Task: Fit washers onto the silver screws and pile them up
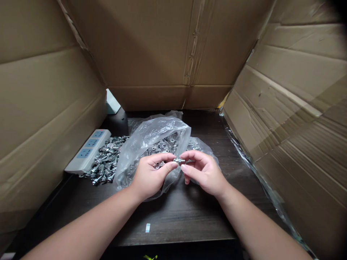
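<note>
Between my two hands is a small metal bolt with a nut or washer on its shank, lying roughly level. My left hand pinches its left end between thumb and forefinger. At the other end, the thumb and forefinger of my right hand close on the bolt. Beneath and behind the hands spreads a clear plastic bag, its mouth gaping, with many loose nuts and washers inside. A heap of bolts lies to the left of the bag.
A white power strip borders the bolts on the left. Cardboard walls enclose the dark wooden table at the back and both sides. Another clear bag of metal parts lies behind my right hand. A small paper scrap lies near the front edge.
</note>
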Demonstrator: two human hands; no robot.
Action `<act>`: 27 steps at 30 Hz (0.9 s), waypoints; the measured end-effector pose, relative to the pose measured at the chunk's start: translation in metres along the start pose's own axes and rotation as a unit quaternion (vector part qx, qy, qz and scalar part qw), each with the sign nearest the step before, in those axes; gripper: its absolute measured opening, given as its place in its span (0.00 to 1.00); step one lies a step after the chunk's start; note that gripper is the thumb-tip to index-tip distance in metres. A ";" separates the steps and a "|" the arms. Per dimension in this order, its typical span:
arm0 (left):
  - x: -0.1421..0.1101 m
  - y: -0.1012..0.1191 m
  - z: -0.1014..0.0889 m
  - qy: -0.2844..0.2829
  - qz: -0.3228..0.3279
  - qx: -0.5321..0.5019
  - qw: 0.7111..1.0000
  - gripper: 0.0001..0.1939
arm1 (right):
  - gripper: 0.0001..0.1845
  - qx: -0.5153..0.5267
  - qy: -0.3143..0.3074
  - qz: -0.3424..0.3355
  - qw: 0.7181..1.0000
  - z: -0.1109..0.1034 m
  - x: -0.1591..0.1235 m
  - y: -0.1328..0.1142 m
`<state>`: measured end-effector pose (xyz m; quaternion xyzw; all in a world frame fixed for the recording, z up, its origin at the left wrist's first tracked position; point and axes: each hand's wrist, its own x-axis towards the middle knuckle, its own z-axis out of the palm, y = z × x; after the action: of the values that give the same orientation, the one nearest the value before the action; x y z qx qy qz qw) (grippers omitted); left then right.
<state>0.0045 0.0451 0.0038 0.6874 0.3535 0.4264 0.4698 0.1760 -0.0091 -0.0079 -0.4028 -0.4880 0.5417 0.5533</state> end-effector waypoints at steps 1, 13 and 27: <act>0.000 0.000 0.000 -0.001 -0.003 -0.003 1.000 0.05 | 0.12 -0.008 0.004 0.001 1.000 0.001 0.000 0.000; -0.001 -0.001 -0.001 -0.021 0.129 0.090 0.987 0.03 | 0.11 0.021 -0.034 0.069 0.997 -0.001 0.003 -0.001; -0.002 -0.001 0.000 -0.019 0.104 0.071 0.992 0.03 | 0.18 0.009 0.013 0.074 0.997 -0.004 0.006 0.000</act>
<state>0.0037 0.0441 0.0023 0.7600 0.3003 0.4339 0.3794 0.1790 -0.0028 -0.0083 -0.4401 -0.4448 0.5801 0.5214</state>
